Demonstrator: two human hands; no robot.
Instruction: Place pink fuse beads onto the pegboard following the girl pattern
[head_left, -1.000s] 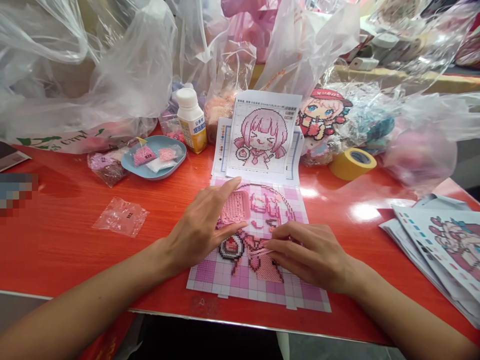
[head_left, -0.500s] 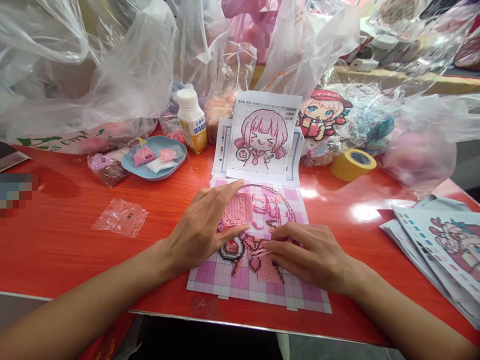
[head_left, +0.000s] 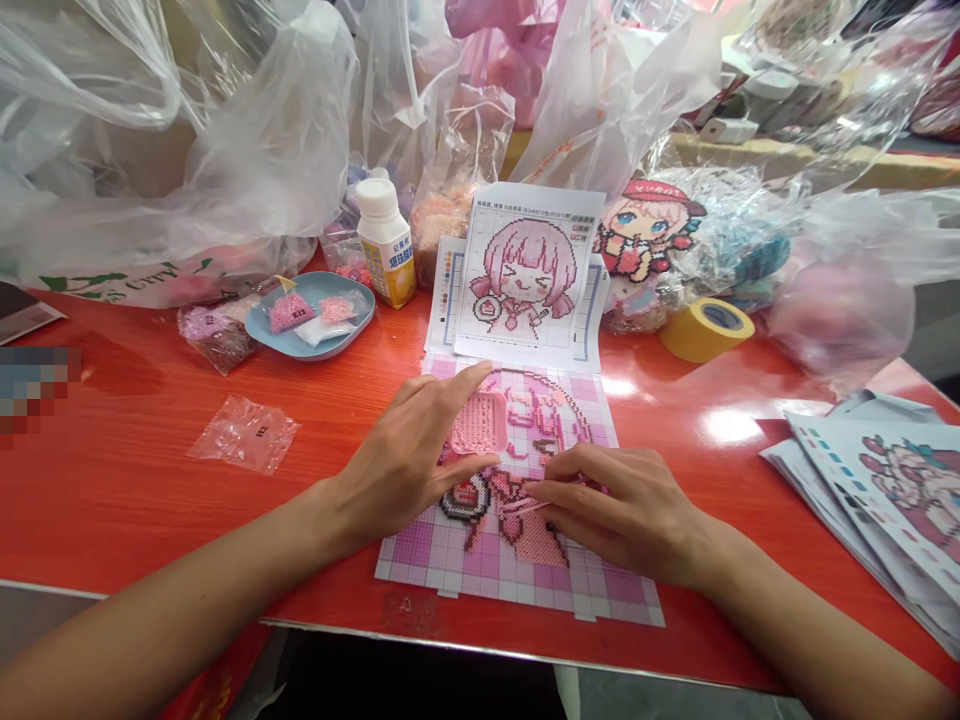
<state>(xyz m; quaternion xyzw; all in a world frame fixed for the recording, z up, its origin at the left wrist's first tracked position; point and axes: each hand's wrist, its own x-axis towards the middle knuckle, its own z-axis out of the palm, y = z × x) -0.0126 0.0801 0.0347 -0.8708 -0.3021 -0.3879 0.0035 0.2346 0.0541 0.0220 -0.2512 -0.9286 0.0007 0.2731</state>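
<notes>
Between the thumb and fingers of my left hand (head_left: 409, 440) is a small pink bead tray (head_left: 480, 420), held over the left part of the pegboard (head_left: 420, 560). The tray's ridged floor holds small pink beads. My right hand (head_left: 607, 505) is closed on pink tweezers (head_left: 521, 507), whose tips point left over the board near the bead bow. On the pink and white checked board, fuse beads form a partly filled figure (head_left: 536, 535) with a dark outline and a round cake badge (head_left: 466, 495). My hands hide parts of the figure.
A printed pattern sheet (head_left: 525, 270) leans behind the board. To the left are a blue plate (head_left: 330, 347) with bead bags, a white and yellow bottle (head_left: 385, 240) and a clear bag (head_left: 247, 433). Yellow tape (head_left: 705, 330) and papers (head_left: 862, 480) lie right; plastic bags (head_left: 262, 130) line the back.
The view has shifted very slightly. In my left hand the bead tray sits a little lower and to the right; my right hand with the tweezers stays nearly still.
</notes>
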